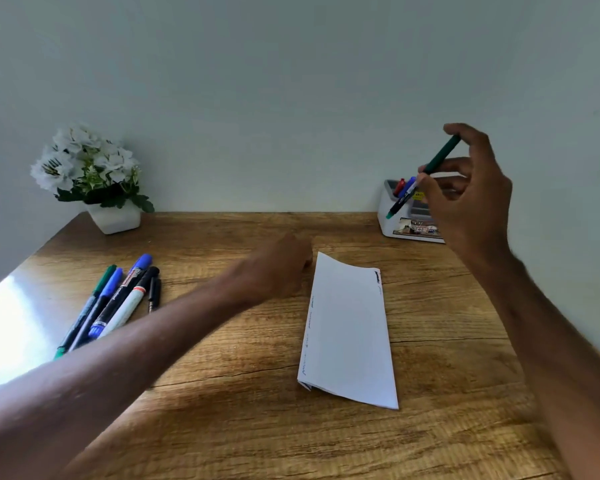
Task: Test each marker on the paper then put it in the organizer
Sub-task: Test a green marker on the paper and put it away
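My right hand (471, 195) pinches a green marker (439, 157) in the air, tilted, its lower end just in front of the white organizer (387, 216) at the back right. A red marker (399, 186) and a blue marker (408, 185) stand inside the organizer. The folded white paper (349, 327) lies mid-table with faint scribbles along its left edge and top right corner. My left hand (278, 268) rests on the table beside the paper's top left corner, its fingers hidden from view. Several loose markers (115, 303) lie in a bunch at the left.
A white pot of white flowers (94, 174) stands at the back left corner against the wall. The wooden table (222, 393) has bright glare at its left edge. A small black cap-like piece (154, 294) lies beside the loose markers.
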`<state>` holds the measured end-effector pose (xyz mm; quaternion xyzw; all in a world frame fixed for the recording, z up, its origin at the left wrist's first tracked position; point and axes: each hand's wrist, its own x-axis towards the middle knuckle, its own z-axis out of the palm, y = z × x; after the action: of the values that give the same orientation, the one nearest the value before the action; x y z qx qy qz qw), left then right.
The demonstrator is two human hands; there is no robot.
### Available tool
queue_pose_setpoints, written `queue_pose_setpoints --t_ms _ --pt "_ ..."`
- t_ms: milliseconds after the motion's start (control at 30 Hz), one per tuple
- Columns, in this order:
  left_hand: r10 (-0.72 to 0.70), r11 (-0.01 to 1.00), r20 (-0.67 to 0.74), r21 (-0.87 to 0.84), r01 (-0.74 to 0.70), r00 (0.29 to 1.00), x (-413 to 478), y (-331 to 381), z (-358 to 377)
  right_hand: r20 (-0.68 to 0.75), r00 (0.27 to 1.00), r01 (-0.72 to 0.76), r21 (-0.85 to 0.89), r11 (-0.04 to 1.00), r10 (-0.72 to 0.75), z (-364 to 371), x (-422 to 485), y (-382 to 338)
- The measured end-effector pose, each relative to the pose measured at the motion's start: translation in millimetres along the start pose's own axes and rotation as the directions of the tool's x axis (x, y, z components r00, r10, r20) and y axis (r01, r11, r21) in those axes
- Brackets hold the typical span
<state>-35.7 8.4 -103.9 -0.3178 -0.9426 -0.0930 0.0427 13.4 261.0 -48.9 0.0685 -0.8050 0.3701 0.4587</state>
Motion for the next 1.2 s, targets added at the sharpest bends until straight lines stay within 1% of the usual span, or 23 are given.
queue_pose_setpoints --t_ms 200,333,400,600,767,900,1067,1200 --pt "0.025 0.994 -0.028 0.104 -0.022 0.999 -4 13 -3 -0.109 0.99 0.081 -0.053 0.995 -0.086 4 22 3" --pt "0.011 0.995 -0.017 0.097 -0.009 1.0 -4 12 -3 -0.218 0.963 0.141 -0.089 0.986 -0.158 5 45 2" --pt "0.022 0.996 -0.016 0.082 -0.021 1.0 -3 9 -3 -0.229 0.96 0.14 -0.117 0.983 -0.163 8 55 6" --pt "0.066 0.995 -0.029 0.079 -0.064 0.997 0 0 1 -0.089 0.99 0.091 -0.177 0.98 -0.108 24 50 30" --pt "0.073 0.993 -0.02 0.097 -0.071 0.997 2 -3 2 -0.026 0.997 0.059 -0.242 0.968 -0.068 33 41 48" --pt "0.073 0.989 -0.027 0.134 -0.069 0.997 3 -3 4 0.039 0.999 0.002 -0.283 0.959 0.01 35 33 58" --pt "0.07 0.984 -0.014 0.165 -0.067 0.997 3 0 3 0.062 0.995 -0.06 -0.316 0.947 0.084 32 30 59" --pt "0.077 0.981 -0.035 0.181 -0.07 0.996 3 0 4 0.048 0.997 -0.042 -0.324 0.945 0.06 30 28 50"
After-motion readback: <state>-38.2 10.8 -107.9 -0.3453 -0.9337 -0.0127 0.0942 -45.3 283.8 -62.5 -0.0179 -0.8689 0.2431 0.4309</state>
